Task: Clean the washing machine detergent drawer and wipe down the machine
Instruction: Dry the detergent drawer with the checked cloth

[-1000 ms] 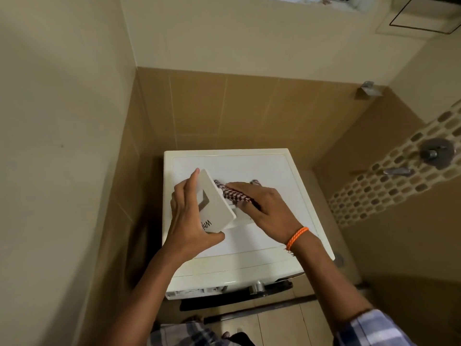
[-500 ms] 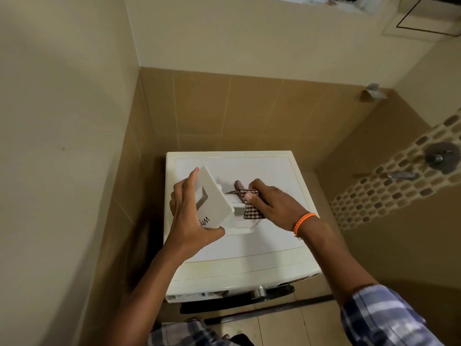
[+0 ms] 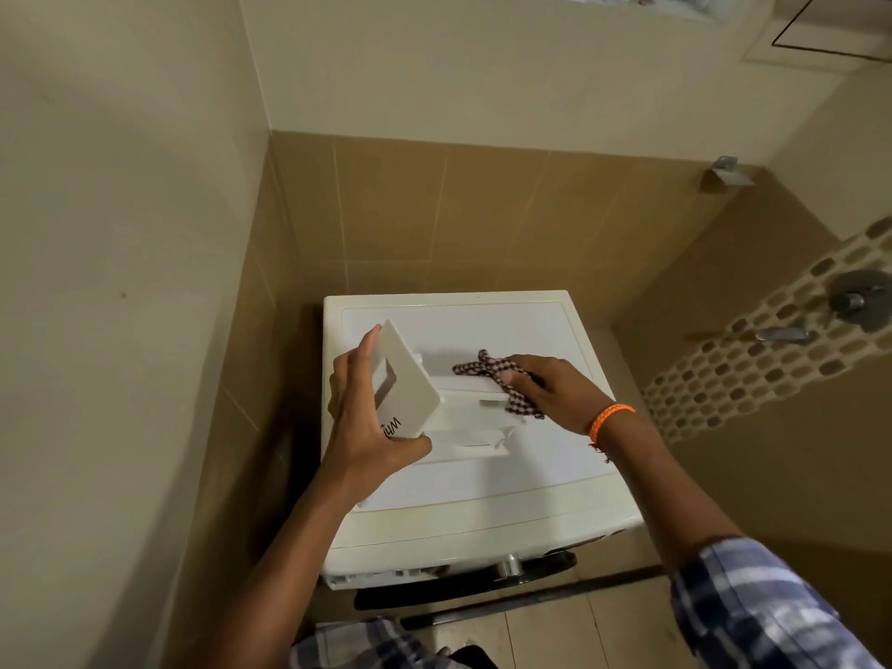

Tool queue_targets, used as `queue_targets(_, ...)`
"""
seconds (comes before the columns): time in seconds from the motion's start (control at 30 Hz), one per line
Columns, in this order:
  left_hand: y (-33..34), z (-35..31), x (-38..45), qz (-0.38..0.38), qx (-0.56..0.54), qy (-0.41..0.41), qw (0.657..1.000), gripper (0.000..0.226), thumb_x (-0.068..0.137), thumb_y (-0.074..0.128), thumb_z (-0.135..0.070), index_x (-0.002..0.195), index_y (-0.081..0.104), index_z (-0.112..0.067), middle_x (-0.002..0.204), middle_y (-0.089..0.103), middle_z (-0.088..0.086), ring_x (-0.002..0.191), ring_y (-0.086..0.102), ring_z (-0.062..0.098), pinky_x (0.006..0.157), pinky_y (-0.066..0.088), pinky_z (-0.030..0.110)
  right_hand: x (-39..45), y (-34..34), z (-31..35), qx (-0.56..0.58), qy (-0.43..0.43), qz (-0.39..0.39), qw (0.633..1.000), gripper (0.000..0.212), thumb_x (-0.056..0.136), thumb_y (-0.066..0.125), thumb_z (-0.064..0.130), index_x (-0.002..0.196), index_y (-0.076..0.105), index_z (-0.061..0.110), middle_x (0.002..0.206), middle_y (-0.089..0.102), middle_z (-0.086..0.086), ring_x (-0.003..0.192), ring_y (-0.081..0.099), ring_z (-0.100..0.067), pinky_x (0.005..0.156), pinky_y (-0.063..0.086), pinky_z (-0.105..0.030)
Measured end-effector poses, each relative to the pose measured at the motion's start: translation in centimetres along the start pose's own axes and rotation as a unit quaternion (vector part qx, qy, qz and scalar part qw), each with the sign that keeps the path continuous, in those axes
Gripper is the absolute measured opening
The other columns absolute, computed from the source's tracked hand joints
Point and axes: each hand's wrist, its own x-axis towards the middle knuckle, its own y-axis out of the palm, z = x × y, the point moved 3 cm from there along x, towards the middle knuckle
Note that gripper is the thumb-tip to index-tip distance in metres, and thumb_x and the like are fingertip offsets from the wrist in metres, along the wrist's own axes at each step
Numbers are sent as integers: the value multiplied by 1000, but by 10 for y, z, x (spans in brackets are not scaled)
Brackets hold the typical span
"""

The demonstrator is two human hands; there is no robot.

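A white washing machine (image 3: 507, 504) stands in the tiled corner, seen from above. The white detergent drawer (image 3: 425, 403) is out of the machine and lies on its top, front panel tilted up at the left. My left hand (image 3: 362, 427) grips that front panel, fingers over its upper edge and thumb under the lower corner. My right hand (image 3: 555, 388) holds a checked red-and-white cloth (image 3: 497, 374) and presses it onto the far side of the drawer's compartments. An orange band sits on my right wrist.
Brown tiled walls close in behind and to the left of the machine. A shower valve (image 3: 854, 301) and a spout (image 3: 782, 335) sit on the mosaic strip at the right. The machine's dark door (image 3: 463, 586) shows below its front edge.
My right hand slid the cloth from the drawer's left part, next to the panel, rightwards and toward the back. The cloth now lies spread across the drawer's far rim. My left hand kept its hold.
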Motion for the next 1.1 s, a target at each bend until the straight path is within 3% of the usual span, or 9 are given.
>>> queue_targets(0.23,13,-1,3,4,-7,10,1000,131,54,82,-37,166,15,-51,148,28,-17,138,40,25,103,55,61,2,33,72,-2,-96,-46,994,39,110,36,53,108,65,27,92,71,6,85,64,-14,74,51,-36)
queue_targets(0.37,-1,5,3,-1,-77,-18,997,124,61,82,-20,165,22,-51,151,32,-14,142,40,12,99,61,48,-1,5,11,-5,-4,-26,1000,23,111,47,43,109,67,33,101,75,7,94,68,-18,81,54,-34)
queue_targets(0.47,-2,10,4,-11,-115,-42,992,119,63,80,-18,163,26,-53,152,35,-17,142,41,8,99,59,45,-5,-8,-27,120,59,-40,990,28,111,51,35,98,72,22,90,76,9,85,71,-14,77,52,-27)
queue_targets(0.53,-1,18,7,-9,-151,-71,986,117,62,81,-19,162,30,-53,153,39,-16,142,45,13,102,58,44,-9,-6,-35,261,83,-81,958,36,110,52,38,88,70,15,84,72,4,79,65,-17,74,50,-33)
queue_targets(0.67,-8,38,11,-38,-330,-138,933,92,69,77,-15,155,52,-38,151,62,4,136,61,34,111,51,61,-20,-2,-36,560,111,-164,805,40,112,42,37,131,67,12,128,73,-15,116,70,-31,90,58,-45)
queue_targets(0.73,-8,42,9,-36,-389,-174,904,68,77,69,-15,144,64,-26,139,70,14,129,64,45,105,52,65,-24,-3,-31,620,100,-227,744,38,114,39,32,135,64,13,132,72,-13,123,69,-29,98,59,-44)
queue_targets(0.8,-2,39,3,-41,-398,-216,890,54,77,68,-22,131,70,-21,124,73,14,117,66,43,90,57,56,-27,2,-20,584,96,-235,771,38,114,39,31,135,66,15,132,71,-14,125,67,-32,105,55,-48)
queue_targets(0.9,5,33,-3,-69,-392,-255,881,45,74,68,-30,118,71,-20,110,70,10,100,65,34,74,54,43,-33,21,-5,524,90,-126,838,47,114,38,42,141,63,13,126,70,-18,111,69,-37,90,59,-46)
queue_targets(1.1,8,29,-2,-95,-402,-244,877,40,87,67,-28,126,70,-18,113,71,7,103,67,31,82,53,45,-51,22,-22,628,103,-115,763,39,113,41,25,137,66,7,133,69,-19,116,69,-26,91,59,-34)
